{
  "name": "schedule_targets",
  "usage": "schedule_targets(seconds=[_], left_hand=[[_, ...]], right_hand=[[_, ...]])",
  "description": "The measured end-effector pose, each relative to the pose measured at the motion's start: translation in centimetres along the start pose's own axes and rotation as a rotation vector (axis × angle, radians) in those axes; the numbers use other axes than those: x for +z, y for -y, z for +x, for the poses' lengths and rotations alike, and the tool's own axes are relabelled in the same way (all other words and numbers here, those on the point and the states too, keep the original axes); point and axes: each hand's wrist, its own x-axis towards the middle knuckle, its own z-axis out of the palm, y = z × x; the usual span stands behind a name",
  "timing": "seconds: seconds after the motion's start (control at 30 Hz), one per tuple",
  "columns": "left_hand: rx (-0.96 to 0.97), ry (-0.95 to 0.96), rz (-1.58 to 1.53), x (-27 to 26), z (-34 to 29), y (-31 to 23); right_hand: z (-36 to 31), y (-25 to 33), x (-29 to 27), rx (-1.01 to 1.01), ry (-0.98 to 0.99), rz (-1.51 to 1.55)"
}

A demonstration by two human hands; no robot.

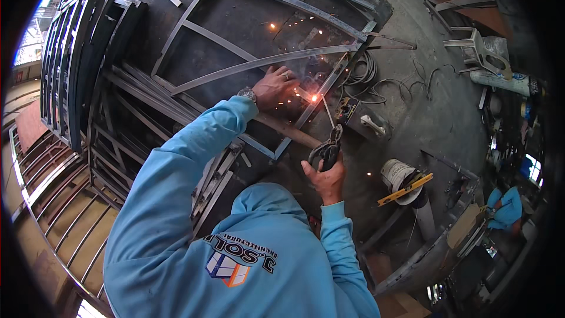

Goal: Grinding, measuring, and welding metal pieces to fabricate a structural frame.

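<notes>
My right hand (328, 178) grips a dark welding electrode holder (331, 148). From its jaws a thin welding rod (328, 112) reaches to a bright orange arc (314, 98) at the side rail (338, 76) of a steel frame. Sparks and a little smoke surround that spot. Beside the arc, my left hand (275, 87), with a watch and a ring, is closed around a flat steel bar (218, 41) that runs across the frame. Its fingertips are partly hidden. A curved steel bar (259, 63) passes just beyond those fingers.
Coiled cable (360, 70) and a small welding machine (365, 120) lie right of the frame. A yellow level (406, 189) rests across a white bucket (398, 175). Steel bars (147, 97) are stacked at left, near dark railing panels (67, 65). A plastic chair (479, 50) lies far right.
</notes>
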Motion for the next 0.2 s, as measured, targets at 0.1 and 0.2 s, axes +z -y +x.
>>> schedule_targets(seconds=[0.1,0.2], left_hand=[[-0.12,-0.012,-0.031,0.19,0.11,-0.37],[-0.161,-0.009,-0.07,0.32,0.2,-0.49]], right_hand=[[-0.21,-0.06,-0.59,0.038,0.079,-0.153],[-0.35,-0.29,-0.51,0.013,0.086,-0.132]])
